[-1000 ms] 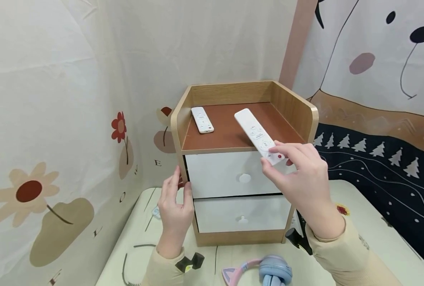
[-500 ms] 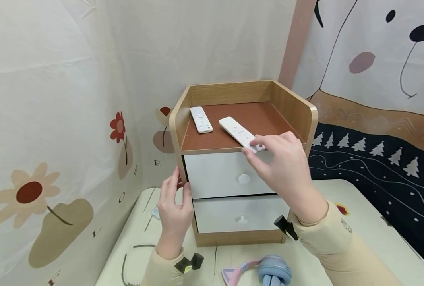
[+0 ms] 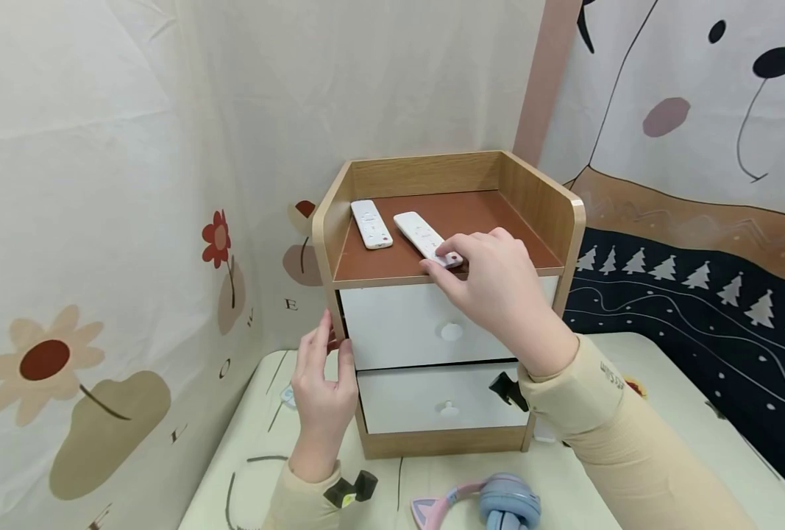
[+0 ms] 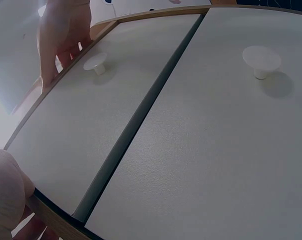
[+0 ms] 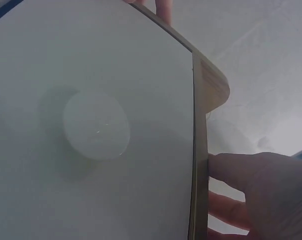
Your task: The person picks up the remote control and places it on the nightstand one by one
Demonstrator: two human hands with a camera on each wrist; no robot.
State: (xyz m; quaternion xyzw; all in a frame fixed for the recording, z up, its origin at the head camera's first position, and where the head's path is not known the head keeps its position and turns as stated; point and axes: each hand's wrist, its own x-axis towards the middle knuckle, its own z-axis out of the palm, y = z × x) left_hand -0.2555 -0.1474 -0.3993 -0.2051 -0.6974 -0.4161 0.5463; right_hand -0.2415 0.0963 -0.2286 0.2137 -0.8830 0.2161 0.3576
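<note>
In the head view, a white Wii-style remote (image 3: 421,234) lies slantwise over the brown top shelf (image 3: 455,202) of a small wooden cabinet. My right hand (image 3: 498,283) pinches its near end between thumb and fingers; whether its whole underside touches the shelf is hidden. A second white remote (image 3: 371,224) rests to its left, by the side wall. My left hand (image 3: 326,383) rests against the cabinet's left side, thumb by the front edge and fingers fairly straight along the side panel. The left wrist view shows that hand (image 4: 6,195) at the cabinet's edge.
Two white drawers with round knobs, the upper drawer (image 3: 392,324) and the lower drawer (image 3: 405,405), face me. Blue and pink cat-ear headphones (image 3: 508,500) lie in front on the pale surface. A raised wooden rim (image 3: 425,177) borders the shelf on three sides.
My right hand has moved left and lowered the remote from above the cabinet's front onto the shelf area beside the other remote. My left hand has stayed in place.
</note>
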